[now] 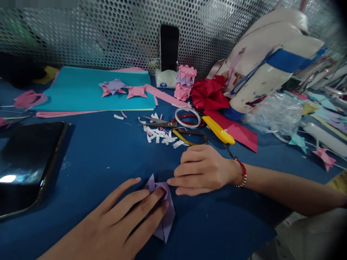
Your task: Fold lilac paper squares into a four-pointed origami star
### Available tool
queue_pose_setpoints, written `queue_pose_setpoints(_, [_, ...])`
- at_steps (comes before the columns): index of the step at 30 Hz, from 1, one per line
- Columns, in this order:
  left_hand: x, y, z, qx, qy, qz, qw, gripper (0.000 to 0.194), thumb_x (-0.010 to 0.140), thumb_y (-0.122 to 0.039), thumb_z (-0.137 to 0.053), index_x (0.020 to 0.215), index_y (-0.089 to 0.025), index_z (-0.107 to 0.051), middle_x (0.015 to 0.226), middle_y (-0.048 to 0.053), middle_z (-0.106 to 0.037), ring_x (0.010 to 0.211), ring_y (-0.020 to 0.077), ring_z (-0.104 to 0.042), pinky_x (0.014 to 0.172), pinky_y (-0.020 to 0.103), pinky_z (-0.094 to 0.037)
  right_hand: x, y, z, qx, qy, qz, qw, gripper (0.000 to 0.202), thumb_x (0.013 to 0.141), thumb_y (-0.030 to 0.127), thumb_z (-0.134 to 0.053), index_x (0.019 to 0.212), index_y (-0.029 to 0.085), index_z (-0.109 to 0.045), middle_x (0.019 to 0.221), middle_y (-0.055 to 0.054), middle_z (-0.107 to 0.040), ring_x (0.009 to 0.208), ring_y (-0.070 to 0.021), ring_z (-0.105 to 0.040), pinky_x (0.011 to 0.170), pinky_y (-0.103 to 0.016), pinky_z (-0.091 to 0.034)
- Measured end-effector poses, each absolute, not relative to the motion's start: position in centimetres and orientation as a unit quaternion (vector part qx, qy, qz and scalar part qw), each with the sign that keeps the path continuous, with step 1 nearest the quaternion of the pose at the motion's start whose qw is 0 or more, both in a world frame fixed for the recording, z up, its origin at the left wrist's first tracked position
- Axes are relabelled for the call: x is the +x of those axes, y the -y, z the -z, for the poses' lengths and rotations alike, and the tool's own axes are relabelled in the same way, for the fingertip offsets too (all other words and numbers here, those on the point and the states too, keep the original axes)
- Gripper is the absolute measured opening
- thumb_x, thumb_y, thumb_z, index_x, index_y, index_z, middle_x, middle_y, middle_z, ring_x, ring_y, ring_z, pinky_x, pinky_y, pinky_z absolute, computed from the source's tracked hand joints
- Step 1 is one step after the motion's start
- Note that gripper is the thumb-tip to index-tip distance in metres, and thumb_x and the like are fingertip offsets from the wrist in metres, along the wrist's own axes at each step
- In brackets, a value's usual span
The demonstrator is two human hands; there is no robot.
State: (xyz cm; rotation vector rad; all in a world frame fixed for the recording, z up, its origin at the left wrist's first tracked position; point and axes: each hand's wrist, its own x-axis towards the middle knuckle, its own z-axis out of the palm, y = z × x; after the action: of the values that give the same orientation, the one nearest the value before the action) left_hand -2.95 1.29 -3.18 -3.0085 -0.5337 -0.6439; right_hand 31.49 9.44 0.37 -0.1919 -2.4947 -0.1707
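A folded piece of purple paper (168,216) lies on the blue tabletop, with a pointed flap standing up at its far end. My left hand (127,213) rests flat over it, fingers spread, and covers much of its left side. My right hand (203,169) is closed beside the paper, fingers curled together. Its extended fingertip meets or nearly meets the paper's upper right edge; nothing shows within the fingers. A red cord and a beaded bracelet (240,172) circle the right wrist.
Beyond my hands lie scissors (173,124), white paper scraps (158,135), a white ring (176,117) and a yellow cutter (219,130). Blue paper sheets (81,90) carry folded figures (137,91). A large phone (29,162) is at left, a bottle (261,85) at right.
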Motion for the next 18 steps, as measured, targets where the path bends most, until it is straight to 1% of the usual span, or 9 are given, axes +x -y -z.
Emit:
queue_pose_setpoints(3, [-2.74,-1.40,3.20,-0.961,0.172,0.217,0.002,0.058,0.109,-0.012,-0.064,0.163,-0.020,-0.084,0.157,0.004,-0.087,0.151,0.0276,-0.065,0.167,0.052,-0.002,31.63,-9.36,-0.54,-0.074,0.948,0.068,0.302,0.028,0.133,0.040,-0.078,0.127,0.019,-0.094,0.105,-0.001,-0.086,0.101,-0.0171,-0.074,0.079,-0.033,-0.056])
queue_pose_setpoints(6, [-2.58,-1.50,3.09,-0.961,0.175,0.215,0.004,0.058,0.108,-0.009,-0.064,0.161,-0.020,-0.086,0.151,0.004,-0.089,0.149,0.0273,-0.066,0.167,0.050,-0.003,31.67,-9.09,-0.79,-0.084,0.959,0.071,0.263,0.033,0.137,0.043,-0.070,0.145,0.019,-0.091,0.114,-0.003,-0.087,0.108,-0.0187,-0.073,0.085,-0.033,-0.059])
queue_pose_setpoints(8, [-2.53,-1.57,2.90,-0.959,0.175,0.221,0.005,0.056,0.109,-0.009,-0.063,0.159,-0.019,-0.087,0.145,0.004,-0.091,0.145,0.0275,-0.066,0.167,0.049,-0.003,31.59,-8.85,-0.90,-0.094,0.968,0.059,0.225,0.038,0.139,0.046,-0.065,0.153,0.019,-0.088,0.121,-0.005,-0.087,0.111,-0.0196,-0.072,0.089,-0.034,-0.060])
queue_pose_setpoints(11, [-2.48,-1.58,2.59,-0.960,0.172,0.222,0.004,0.052,0.113,-0.011,-0.062,0.158,-0.020,-0.088,0.143,0.003,-0.092,0.142,0.0275,-0.067,0.167,0.047,-0.003,31.43,-8.57,-0.89,-0.103,0.977,0.029,0.186,0.041,0.138,0.050,-0.067,0.156,0.020,-0.088,0.127,-0.007,-0.086,0.111,-0.0205,-0.071,0.094,-0.036,-0.061])
queue_pose_setpoints(14, [-2.46,-1.34,2.57,-0.957,0.182,0.225,0.005,0.051,0.116,-0.012,-0.060,0.159,-0.020,-0.087,0.145,0.004,-0.090,0.146,0.0272,-0.067,0.168,0.047,-0.003,31.47,-8.47,-0.78,-0.102,0.980,0.016,0.172,0.041,0.136,0.052,-0.072,0.156,0.020,-0.088,0.128,-0.008,-0.085,0.113,-0.0209,-0.071,0.096,-0.036,-0.060])
queue_pose_setpoints(18, [-2.81,-0.65,3.18,-0.947,0.198,0.253,0.005,0.050,0.120,-0.013,-0.057,0.158,-0.022,-0.087,0.153,0.004,-0.086,0.152,0.0254,-0.068,0.168,0.047,-0.010,31.77,-8.50,-0.75,-0.101,0.977,0.018,0.185,0.041,0.140,0.048,-0.060,0.156,0.022,-0.088,0.129,-0.007,-0.085,0.112,-0.0194,-0.071,0.093,-0.036,-0.059])
